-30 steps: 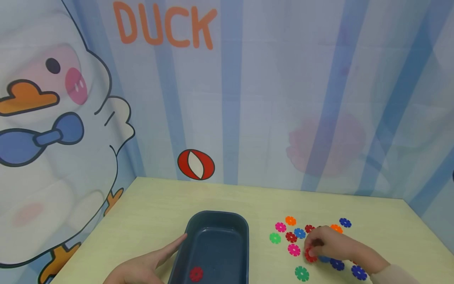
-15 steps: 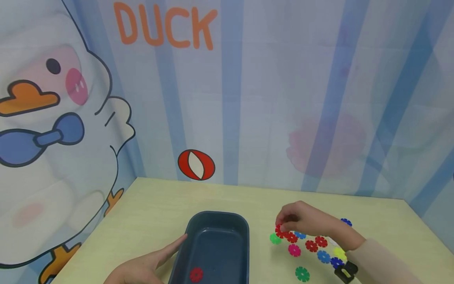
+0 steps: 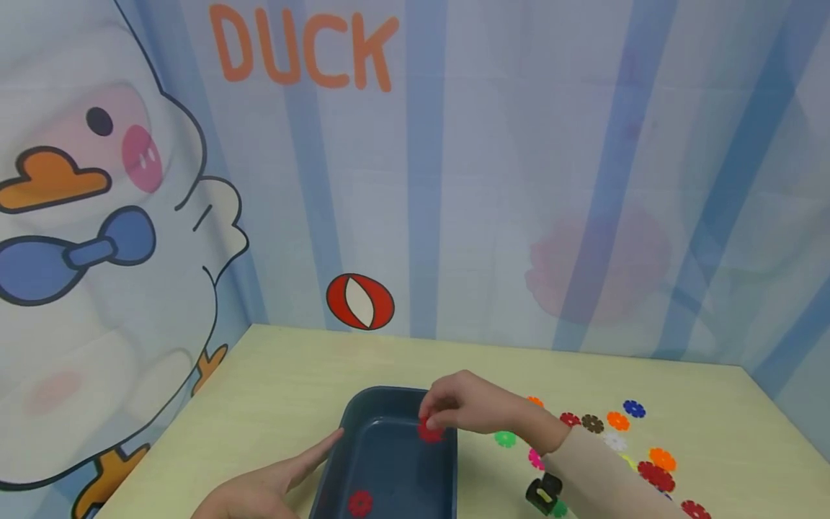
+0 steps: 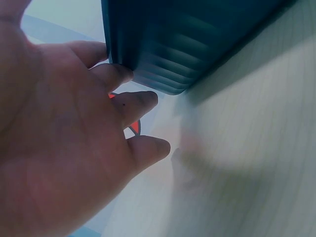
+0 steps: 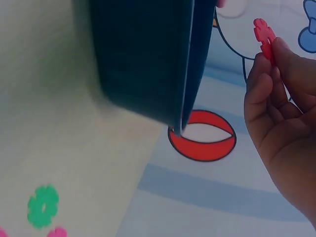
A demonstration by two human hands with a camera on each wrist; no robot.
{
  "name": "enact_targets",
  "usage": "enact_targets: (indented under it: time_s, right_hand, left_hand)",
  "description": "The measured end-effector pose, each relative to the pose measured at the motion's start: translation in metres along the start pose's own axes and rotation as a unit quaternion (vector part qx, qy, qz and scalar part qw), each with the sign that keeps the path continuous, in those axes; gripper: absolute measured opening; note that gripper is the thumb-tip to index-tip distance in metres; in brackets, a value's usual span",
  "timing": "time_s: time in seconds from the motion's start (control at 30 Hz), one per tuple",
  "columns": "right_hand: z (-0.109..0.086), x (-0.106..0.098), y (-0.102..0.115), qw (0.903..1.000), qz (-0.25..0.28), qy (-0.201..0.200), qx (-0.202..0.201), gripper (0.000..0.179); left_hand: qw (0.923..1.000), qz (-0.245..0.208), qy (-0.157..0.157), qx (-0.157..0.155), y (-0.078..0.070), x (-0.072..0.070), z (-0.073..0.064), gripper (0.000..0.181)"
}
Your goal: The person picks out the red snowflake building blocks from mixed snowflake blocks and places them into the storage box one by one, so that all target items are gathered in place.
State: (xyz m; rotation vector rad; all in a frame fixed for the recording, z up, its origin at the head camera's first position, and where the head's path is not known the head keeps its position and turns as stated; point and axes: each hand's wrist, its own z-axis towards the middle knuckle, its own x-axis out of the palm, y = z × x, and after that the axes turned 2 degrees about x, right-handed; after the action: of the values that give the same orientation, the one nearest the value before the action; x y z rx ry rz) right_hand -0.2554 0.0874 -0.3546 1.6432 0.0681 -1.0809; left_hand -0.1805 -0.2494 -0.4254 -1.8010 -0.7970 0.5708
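Pale cloth (image 3: 493, 180) with blue stripes hangs behind the table (image 3: 279, 382), and it carries the orange word DUCK (image 3: 303, 47), a big white duck drawing (image 3: 97, 346) at the left side and a red and white ball drawing (image 3: 359, 301) near the table's back edge. On the light yellow table stands a dark blue tray (image 3: 382, 458), whose near end goes out of the head view.

The person's right hand (image 3: 470, 405) is at the right rim of this tray, and it pinches a red flower-shaped piece (image 3: 431, 432) between thumb and finger. From the head, this piece is seen against the inside of the tray, close to the right wall; the right wrist view shows it raised apart from the tray, standing almost on its edge. One other red piece (image 3: 359, 504) lies on the tray bottom, toward the near end.

The left hand (image 3: 262, 489) is at the left side of the tray, with its fingers extended; it touches the outer wall and does not grip it. In the left wrist view, the two lower fingers are spread apart from the wall.

To the right of the tray, many small pieces lie scattered: light green (image 3: 505, 439), brown (image 3: 593, 423), white (image 3: 614, 441), dark blue (image 3: 634, 409) and other colours. The right sleeve (image 3: 603, 472) and a black object (image 3: 543, 494) at its wrist partly cover them.
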Motion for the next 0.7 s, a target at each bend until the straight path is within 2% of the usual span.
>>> enact_targets:
  time_s: [0.27,0.4,0.5,0.7]
  right_hand:
    - [0.030,0.027,-0.006,0.9997,0.021,-0.011,0.000,0.011]
    - [0.040,0.039,-0.009,0.9991,0.041,-0.008,0.003,0.012]
    - [0.046,0.047,-0.009,0.9985,0.049,-0.009,0.021,0.011]
    - [0.059,0.059,-0.008,0.9979,0.053,-0.006,0.036,0.011]
  left_hand:
    - [0.9977,0.065,-0.014,-0.005,-0.002,-0.001,0.001,0.096]
    - [0.9955,0.092,0.007,0.020,-0.001,-0.006,0.002,0.101]
    - [0.9931,0.108,0.024,0.039,-0.001,-0.009,0.003,0.105]
    - [0.9910,0.119,0.035,0.049,-0.002,-0.011,0.003,0.105]
